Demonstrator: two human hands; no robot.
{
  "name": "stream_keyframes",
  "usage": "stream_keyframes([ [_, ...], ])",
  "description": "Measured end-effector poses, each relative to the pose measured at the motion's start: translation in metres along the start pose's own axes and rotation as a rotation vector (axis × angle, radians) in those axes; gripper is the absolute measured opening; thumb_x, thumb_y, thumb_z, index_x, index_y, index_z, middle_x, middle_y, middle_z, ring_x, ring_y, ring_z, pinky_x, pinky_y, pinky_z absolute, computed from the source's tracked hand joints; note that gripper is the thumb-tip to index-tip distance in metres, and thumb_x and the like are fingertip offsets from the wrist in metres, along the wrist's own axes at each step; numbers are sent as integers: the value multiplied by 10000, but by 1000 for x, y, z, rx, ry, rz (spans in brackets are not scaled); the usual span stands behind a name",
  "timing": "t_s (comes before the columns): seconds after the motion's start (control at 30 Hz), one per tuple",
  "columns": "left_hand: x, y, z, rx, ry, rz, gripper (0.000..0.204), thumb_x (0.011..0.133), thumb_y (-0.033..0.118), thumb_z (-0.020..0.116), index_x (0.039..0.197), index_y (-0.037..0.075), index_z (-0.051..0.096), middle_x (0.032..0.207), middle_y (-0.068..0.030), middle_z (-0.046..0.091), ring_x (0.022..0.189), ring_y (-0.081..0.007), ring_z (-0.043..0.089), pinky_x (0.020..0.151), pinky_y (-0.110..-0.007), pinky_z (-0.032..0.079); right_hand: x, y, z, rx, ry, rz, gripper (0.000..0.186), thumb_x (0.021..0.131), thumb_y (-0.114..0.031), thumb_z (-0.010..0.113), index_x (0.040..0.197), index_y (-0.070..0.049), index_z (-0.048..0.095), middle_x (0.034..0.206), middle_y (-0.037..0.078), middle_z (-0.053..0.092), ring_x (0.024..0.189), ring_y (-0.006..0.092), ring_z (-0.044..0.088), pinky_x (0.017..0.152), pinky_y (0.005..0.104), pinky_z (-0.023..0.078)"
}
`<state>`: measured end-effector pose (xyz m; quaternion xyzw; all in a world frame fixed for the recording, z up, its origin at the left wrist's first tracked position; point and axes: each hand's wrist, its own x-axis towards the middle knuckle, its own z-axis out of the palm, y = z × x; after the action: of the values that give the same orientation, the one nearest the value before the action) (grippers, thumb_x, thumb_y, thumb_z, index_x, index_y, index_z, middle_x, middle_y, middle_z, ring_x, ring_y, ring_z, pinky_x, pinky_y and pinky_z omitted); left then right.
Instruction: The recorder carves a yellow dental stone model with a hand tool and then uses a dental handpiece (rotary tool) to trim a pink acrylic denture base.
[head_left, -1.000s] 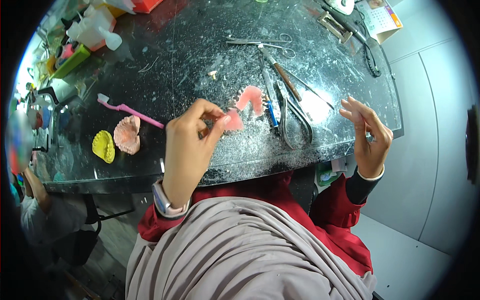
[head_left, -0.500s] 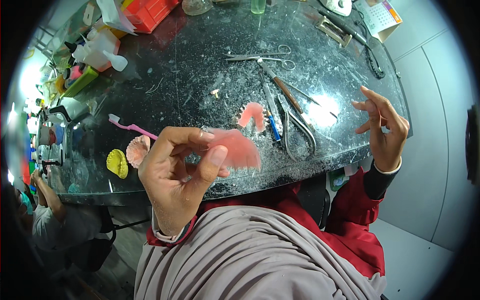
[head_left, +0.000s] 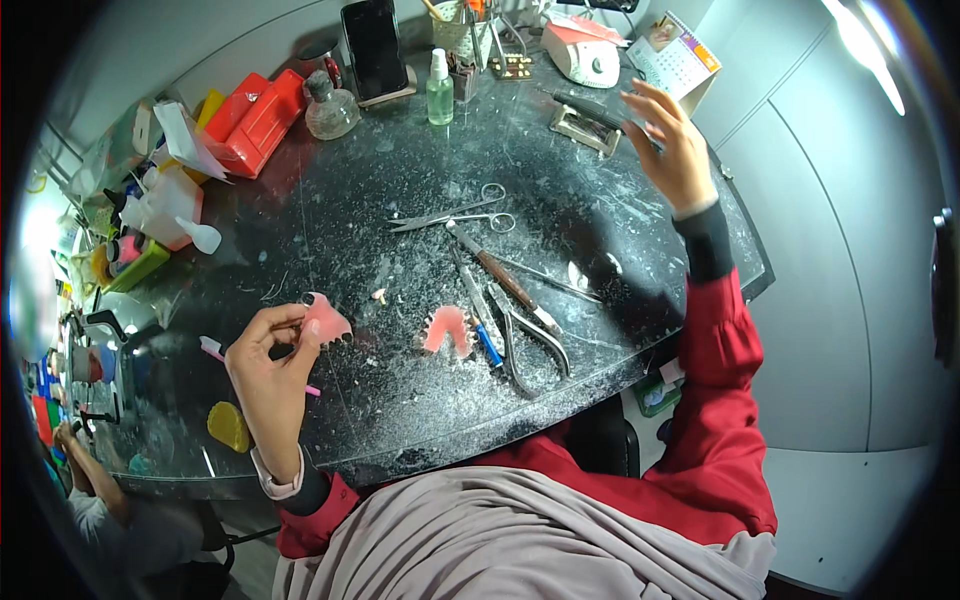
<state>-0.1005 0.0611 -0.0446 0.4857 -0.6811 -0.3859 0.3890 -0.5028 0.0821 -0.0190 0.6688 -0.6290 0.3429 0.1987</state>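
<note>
My left hand (head_left: 272, 358) pinches a pink denture plate (head_left: 328, 325) between thumb and fingers, above the left part of the dusty black table. My right hand (head_left: 675, 150) is raised at the far right, fingers spread with nothing in them, close to a dark handpiece (head_left: 592, 108) on a metal stand. A second, horseshoe-shaped pink denture plate (head_left: 447, 328) lies mid-table. Just right of it are a blue-ended tool (head_left: 488, 345), metal pliers (head_left: 540, 343) and a brown-handled knife (head_left: 505, 278). Scissors (head_left: 455, 216) lie farther back. Under my left hand, a pink toothbrush (head_left: 211, 348) is partly hidden.
A yellow dental cast (head_left: 228, 427) sits near the table's front left. Along the back stand a red box (head_left: 262, 125), a glass burner (head_left: 331, 108), a phone (head_left: 373, 50), a green spray bottle (head_left: 440, 90) and a white control unit (head_left: 580, 52). Another person's arm (head_left: 95, 465) shows far left.
The view has shifted toward the table's back. My left hand, still holding the plate, has moved left, away from the other plate. My right hand has reached forward toward the handpiece.
</note>
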Motion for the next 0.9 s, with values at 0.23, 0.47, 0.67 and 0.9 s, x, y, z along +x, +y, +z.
stream_keyframes([
  [0.23, -1, -10, 0, -70, -15, -124, 106, 768, 25, 556, 850, -39, 533, 682, -47, 577, 598, -57, 539, 522, -163, 426, 27, 74, 82, -319, -427, 137, 320, 757, -338, 530, 1005, -138, 558, 816, 141, 601, 777, 313, 569, 689, 392, 447],
  [0.47, -11, 24, 7, -551, 23, 259, 258, 660, -50, 646, 882, -19, 519, 846, -108, 588, 761, -123, 570, 618, -198, 476, 12, 78, 88, -254, -257, 137, 321, 767, -356, 524, 1026, -170, 560, 949, 81, 589, 812, 272, 574, 680, 342, 455],
  [0.67, -7, 27, 9, -377, 96, 774, 208, 553, 11, 706, 730, -13, 601, 813, -156, 591, 695, -218, 599, 531, -250, 499, 13, 77, 94, -225, -268, 159, 327, 781, -361, 505, 1069, -208, 534, 967, 76, 583, 815, 277, 572, 674, 340, 455],
  [0.9, -6, 28, 6, -287, 144, 1014, 229, 531, -11, 696, 745, 2, 614, 769, -135, 586, 673, -221, 592, 542, -254, 502, 13, 76, 95, -276, -272, 147, 332, 784, -366, 502, 1072, -204, 533, 987, 68, 577, 841, 283, 565, 689, 342, 453],
])
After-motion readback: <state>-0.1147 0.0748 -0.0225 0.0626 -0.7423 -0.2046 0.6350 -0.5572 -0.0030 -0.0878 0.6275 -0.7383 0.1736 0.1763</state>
